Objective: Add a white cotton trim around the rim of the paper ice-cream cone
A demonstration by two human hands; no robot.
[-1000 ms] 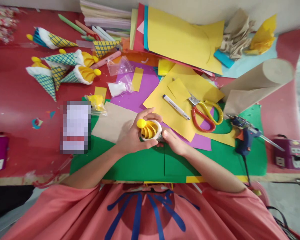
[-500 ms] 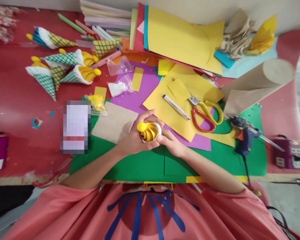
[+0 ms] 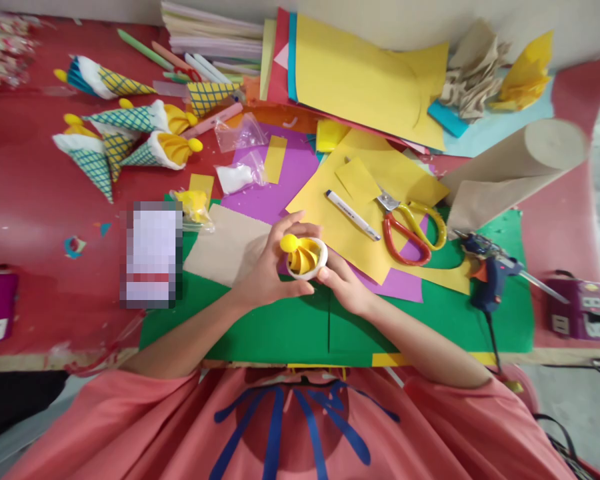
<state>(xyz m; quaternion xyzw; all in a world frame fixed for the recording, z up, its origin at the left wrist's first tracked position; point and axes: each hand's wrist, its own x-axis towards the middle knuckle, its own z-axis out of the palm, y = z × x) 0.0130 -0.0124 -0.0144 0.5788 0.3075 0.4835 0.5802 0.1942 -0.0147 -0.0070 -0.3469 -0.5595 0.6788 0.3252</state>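
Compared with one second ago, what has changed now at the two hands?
The cone has shifted slightly to the right, with its yellow ball. The thumb of the right hand, earlier beside the white rim, now touches it. The left hand still curves around the cone; nothing was let go or newly taken. The scissors, marker and glue gun stayed in place.

Scissors [image 3: 389,202] obstruct beyond the right grip [image 3: 347,287], green mat [image 3: 280,333] passable nearside.

No text is readable; the white marker [image 3: 353,215] bears print too small to make out.
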